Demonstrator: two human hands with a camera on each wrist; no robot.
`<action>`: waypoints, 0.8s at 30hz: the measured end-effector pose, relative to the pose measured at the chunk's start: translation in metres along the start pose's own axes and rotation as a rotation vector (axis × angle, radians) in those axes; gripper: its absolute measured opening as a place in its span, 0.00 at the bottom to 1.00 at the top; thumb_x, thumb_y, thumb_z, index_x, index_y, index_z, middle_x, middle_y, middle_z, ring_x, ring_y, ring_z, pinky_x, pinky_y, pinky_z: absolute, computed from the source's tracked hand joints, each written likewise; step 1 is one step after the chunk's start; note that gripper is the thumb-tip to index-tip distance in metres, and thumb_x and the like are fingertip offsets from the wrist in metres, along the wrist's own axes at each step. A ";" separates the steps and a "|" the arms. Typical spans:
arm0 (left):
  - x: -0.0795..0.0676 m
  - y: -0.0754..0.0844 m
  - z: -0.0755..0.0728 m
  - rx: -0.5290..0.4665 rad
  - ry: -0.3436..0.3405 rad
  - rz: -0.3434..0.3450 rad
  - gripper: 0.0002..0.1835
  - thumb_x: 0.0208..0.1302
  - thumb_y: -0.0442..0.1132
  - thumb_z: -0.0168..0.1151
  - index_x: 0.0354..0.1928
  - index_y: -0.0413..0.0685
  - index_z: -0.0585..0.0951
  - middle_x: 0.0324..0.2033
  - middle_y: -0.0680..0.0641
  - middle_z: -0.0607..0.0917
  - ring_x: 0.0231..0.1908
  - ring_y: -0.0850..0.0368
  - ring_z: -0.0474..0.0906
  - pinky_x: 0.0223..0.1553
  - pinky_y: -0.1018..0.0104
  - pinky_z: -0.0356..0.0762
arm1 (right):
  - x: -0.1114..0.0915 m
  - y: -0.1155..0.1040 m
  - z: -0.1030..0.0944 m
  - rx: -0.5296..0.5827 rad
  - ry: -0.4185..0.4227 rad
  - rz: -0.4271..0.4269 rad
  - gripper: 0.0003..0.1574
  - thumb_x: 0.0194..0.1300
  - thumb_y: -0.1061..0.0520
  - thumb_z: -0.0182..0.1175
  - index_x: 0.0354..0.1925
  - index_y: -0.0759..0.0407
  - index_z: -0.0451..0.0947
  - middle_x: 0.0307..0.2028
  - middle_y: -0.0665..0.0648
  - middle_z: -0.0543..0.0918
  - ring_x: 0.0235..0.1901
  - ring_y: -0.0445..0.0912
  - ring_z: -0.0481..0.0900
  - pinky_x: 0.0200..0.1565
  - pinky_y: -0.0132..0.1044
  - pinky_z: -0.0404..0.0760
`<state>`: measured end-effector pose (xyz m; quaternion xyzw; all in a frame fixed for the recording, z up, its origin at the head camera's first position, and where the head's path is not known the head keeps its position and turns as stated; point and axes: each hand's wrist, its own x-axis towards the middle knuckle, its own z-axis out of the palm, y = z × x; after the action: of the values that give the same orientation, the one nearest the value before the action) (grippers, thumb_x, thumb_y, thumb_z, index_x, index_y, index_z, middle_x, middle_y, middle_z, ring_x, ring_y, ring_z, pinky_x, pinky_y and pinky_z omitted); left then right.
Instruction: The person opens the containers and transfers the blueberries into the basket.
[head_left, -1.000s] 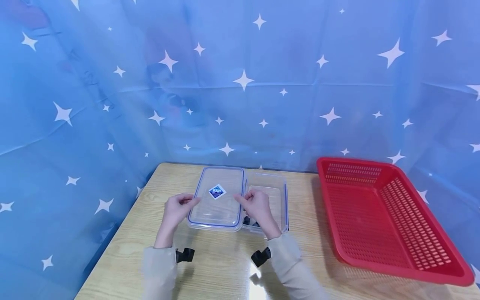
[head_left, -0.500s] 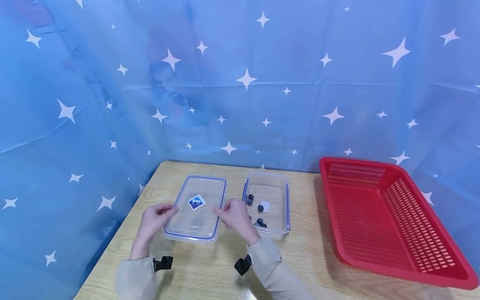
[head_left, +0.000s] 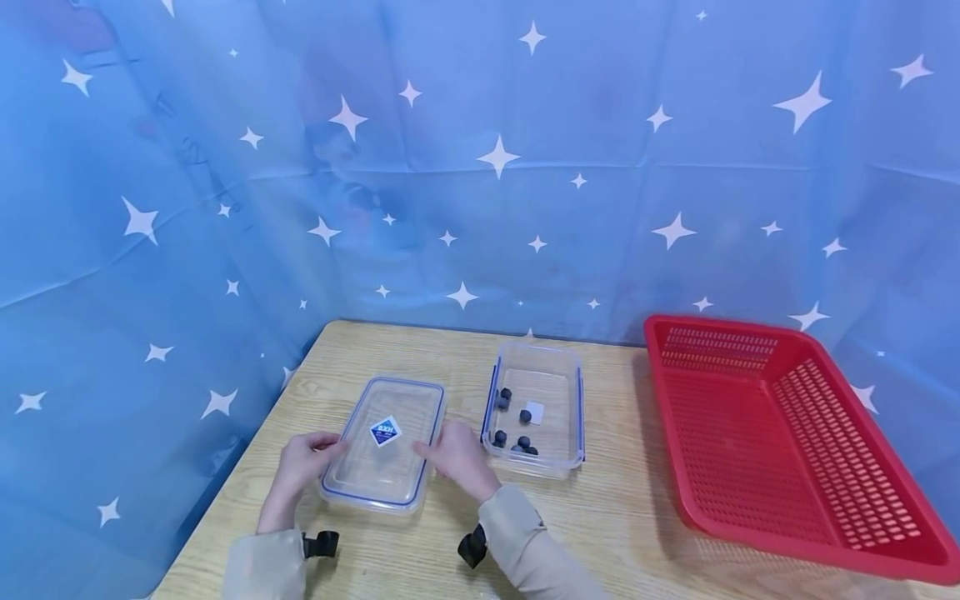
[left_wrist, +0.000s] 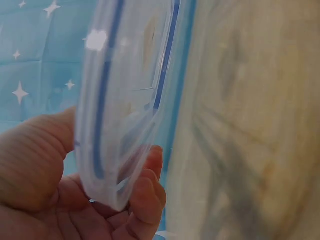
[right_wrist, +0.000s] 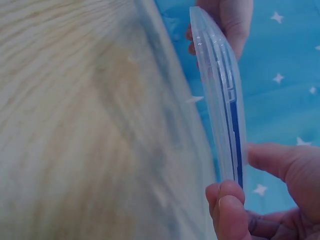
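Observation:
A clear plastic container lid [head_left: 390, 471] with a blue seal and a blue-and-white diamond label is held over the table's left part. My left hand [head_left: 302, 467] grips its left edge; in the left wrist view, the thumb lies on one face and fingers [left_wrist: 146, 200] curl round the other. On the opposite edge, my right hand [head_left: 459, 458] pinches the lid between thumb and fingers [right_wrist: 231, 210]. To the right stands the uncovered clear container [head_left: 555, 392] with blue side clips. Several small, dark, round pieces resembling blueberries [head_left: 525, 416] lie inside, beside a white square patch.
A large red perforated plastic basket [head_left: 750, 467] occupies the right side of the wooden table [head_left: 615, 517]. Behind and to the left hangs a blue curtain [head_left: 420, 167] with white stars, close along the table's edges.
Both hands have carried the lid left and towards the body, away from the container's side. The dark round pieces show more fully now. The container and basket stay in place.

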<state>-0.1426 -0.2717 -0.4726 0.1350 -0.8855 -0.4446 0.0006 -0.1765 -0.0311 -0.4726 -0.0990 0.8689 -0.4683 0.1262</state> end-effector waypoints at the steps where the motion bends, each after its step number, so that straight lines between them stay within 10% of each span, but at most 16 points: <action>1: 0.000 -0.002 0.001 0.002 -0.001 -0.005 0.19 0.60 0.40 0.63 0.46 0.28 0.79 0.40 0.35 0.82 0.37 0.50 0.76 0.34 0.64 0.75 | 0.000 0.002 0.002 -0.004 -0.006 0.004 0.20 0.58 0.48 0.64 0.17 0.56 0.74 0.06 0.47 0.68 0.07 0.39 0.63 0.10 0.28 0.57; 24: 0.000 -0.015 0.021 0.154 0.059 0.081 0.12 0.57 0.33 0.63 0.37 0.27 0.82 0.30 0.35 0.84 0.30 0.48 0.79 0.29 0.61 0.77 | 0.013 0.018 0.026 -0.334 0.021 -0.028 0.29 0.57 0.49 0.62 0.10 0.52 0.58 0.07 0.46 0.60 0.08 0.38 0.58 0.11 0.29 0.54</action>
<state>-0.1416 -0.2640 -0.4971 0.1116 -0.9213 -0.3708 0.0343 -0.1818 -0.0458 -0.5037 -0.1258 0.9345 -0.3199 0.0922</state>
